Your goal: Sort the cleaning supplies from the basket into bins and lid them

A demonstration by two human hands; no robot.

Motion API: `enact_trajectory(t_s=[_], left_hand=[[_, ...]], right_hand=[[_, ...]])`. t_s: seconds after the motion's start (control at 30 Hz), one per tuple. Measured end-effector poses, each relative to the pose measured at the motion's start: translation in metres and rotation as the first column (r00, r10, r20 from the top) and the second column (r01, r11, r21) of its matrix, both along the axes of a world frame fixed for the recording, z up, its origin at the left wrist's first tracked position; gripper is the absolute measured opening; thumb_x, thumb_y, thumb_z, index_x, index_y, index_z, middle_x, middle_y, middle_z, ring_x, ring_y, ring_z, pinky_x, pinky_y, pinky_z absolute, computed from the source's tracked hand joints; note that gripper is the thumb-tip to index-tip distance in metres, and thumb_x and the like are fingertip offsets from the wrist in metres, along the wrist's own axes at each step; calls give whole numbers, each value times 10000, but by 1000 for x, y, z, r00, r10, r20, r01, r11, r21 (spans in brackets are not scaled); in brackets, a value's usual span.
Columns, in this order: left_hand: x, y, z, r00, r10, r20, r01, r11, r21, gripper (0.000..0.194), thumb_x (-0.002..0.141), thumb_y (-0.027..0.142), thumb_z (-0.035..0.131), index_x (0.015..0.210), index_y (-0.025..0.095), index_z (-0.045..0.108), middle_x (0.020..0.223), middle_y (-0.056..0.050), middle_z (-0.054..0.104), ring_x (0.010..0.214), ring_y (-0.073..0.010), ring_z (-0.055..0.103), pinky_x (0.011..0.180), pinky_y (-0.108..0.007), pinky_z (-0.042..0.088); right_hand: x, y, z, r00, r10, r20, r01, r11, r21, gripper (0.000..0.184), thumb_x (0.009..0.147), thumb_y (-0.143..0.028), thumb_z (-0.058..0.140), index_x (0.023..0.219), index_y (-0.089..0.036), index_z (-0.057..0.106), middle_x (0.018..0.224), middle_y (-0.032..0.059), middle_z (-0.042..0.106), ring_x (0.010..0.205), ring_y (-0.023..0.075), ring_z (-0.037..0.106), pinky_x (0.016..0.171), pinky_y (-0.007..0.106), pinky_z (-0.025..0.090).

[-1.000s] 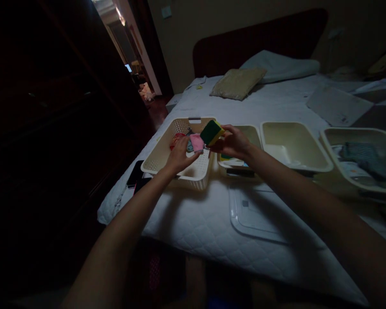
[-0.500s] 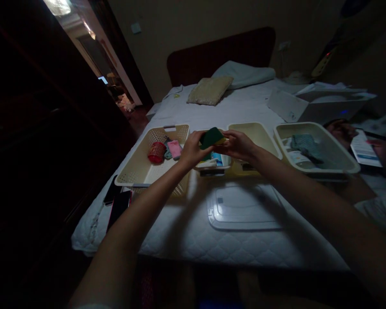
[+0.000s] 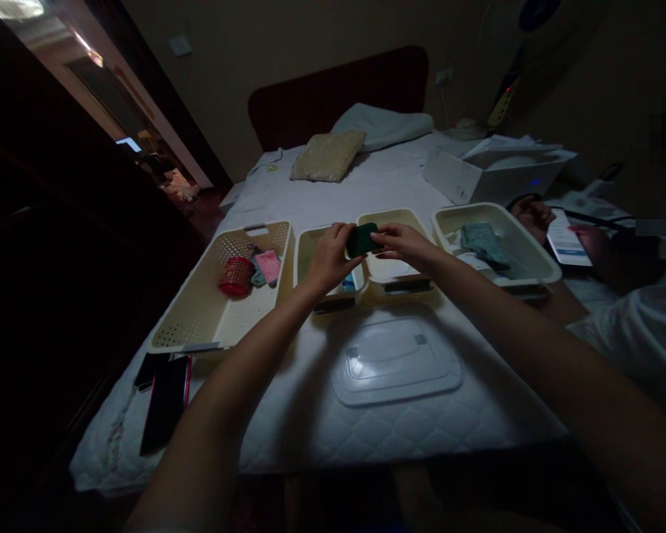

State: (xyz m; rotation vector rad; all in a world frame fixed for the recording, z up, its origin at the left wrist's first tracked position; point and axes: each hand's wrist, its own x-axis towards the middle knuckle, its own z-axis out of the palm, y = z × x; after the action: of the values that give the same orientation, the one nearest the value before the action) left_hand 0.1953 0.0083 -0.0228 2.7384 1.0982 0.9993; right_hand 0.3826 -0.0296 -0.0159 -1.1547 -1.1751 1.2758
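Observation:
A scouring sponge (image 3: pixel 360 240), its dark green side toward me, is held up between both hands. My left hand (image 3: pixel 331 257) grips its left edge, and the fingers of my right hand (image 3: pixel 404 246) pinch the right edge. Below them stands a small cream basket (image 3: pixel 301 260) with a blue item (image 3: pixel 348 282) partly hidden by my left hand. Beside it, under my right hand, is another cream basket (image 3: pixel 425 226). A large perforated basket (image 3: pixel 194 307) on the left contains a red woven cup-like container (image 3: pixel 236 277) and a pink cloth (image 3: pixel 268 266).
On the right, a basket (image 3: pixel 533 263) contains a teal cloth (image 3: pixel 484 243). A clear plastic lid (image 3: pixel 397 359) lies in front. Phones (image 3: pixel 166 407) rest at the bed's left edge. Another person's hand (image 3: pixel 533 216) is beside a lit phone (image 3: pixel 567 237); a white box (image 3: pixel 460 176) stands behind.
My view has swung right, so the baskets appear farther left. The sponge has been tilted so its green face shows more and its yellow side is out of sight. Both hands keep hold.

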Motion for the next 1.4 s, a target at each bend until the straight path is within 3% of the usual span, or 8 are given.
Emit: enact_trajectory(t_s=[0.13, 0.23, 0.37, 0.5, 0.8, 1.0, 1.2, 1.4], left_hand=[[5, 19, -21, 985, -19, 173, 36, 994, -100, 577, 755, 289, 728, 1251, 164, 459, 1201, -122, 580, 1045, -206, 588, 879, -334, 501], [6, 29, -32, 972, -13, 233, 48, 989, -142, 437, 773, 254, 709, 1157, 153, 526, 1099, -103, 638, 962, -185, 619, 837, -325, 511], [13, 31, -38, 992, -19, 122, 36, 989, -140, 160, 838, 251, 633, 967, 158, 615, 997, -84, 671, 960, -202, 628, 867, -359, 502], [27, 23, -39, 988, -135, -77, 126, 986, -105, 128, 881, 256, 581, 904, 146, 645, 1003, -104, 655, 958, -207, 610, 857, -351, 499], [35, 14, -38, 976, -159, -150, 156, 987, -31, 137, 899, 237, 541, 899, 139, 637, 1015, -112, 625, 972, -210, 565, 859, -351, 484], [34, 15, -33, 980, -136, -143, 123, 988, -96, 108, 874, 206, 550, 851, 155, 642, 1009, -101, 626, 974, -212, 557, 876, -352, 472], [58, 24, -32, 986, -83, -144, 61, 986, -153, 99, 852, 171, 556, 847, 155, 654, 944, -89, 636, 964, -218, 569, 885, -357, 460], [92, 12, -23, 964, -185, -189, 159, 976, -149, 114, 866, 181, 545, 875, 149, 654, 936, -97, 646, 954, -216, 581, 871, -345, 465]], right_hand=[[14, 6, -7, 998, -43, -53, 42, 999, -25, 83, 866, -226, 636, 907, -172, 590, 876, 35, 642, 752, 120, 618, 794, 294, 511], [23, 9, -13, 991, -110, -81, 106, 993, -51, 106, 855, -225, 645, 909, -186, 563, 864, 15, 636, 733, 116, 628, 759, 281, 504], [32, 12, -31, 966, -249, -75, 242, 965, -98, 158, 826, -239, 677, 879, -208, 532, 875, -8, 637, 718, 111, 634, 754, 286, 508], [43, 12, -52, 907, -405, -110, 372, 897, -237, 92, 855, -234, 633, 859, -217, 543, 909, -1, 653, 723, 105, 627, 722, 256, 515], [54, 10, -66, 881, -426, -205, 374, 894, -248, 119, 840, -246, 652, 880, -224, 542, 949, 5, 667, 758, 112, 643, 681, 230, 525], [52, 12, -57, 883, -400, -245, 363, 914, -181, 120, 840, -234, 651, 878, -227, 538, 908, -13, 663, 755, 111, 648, 696, 245, 531], [58, 12, -36, 887, -407, -219, 397, 913, -90, 149, 833, -245, 646, 879, -232, 505, 879, -21, 633, 737, 109, 644, 700, 253, 532], [93, 20, -13, 841, -516, -164, 534, 841, 92, 230, 795, -321, 666, 925, -254, 488, 909, -22, 632, 753, 120, 649, 673, 261, 534]])
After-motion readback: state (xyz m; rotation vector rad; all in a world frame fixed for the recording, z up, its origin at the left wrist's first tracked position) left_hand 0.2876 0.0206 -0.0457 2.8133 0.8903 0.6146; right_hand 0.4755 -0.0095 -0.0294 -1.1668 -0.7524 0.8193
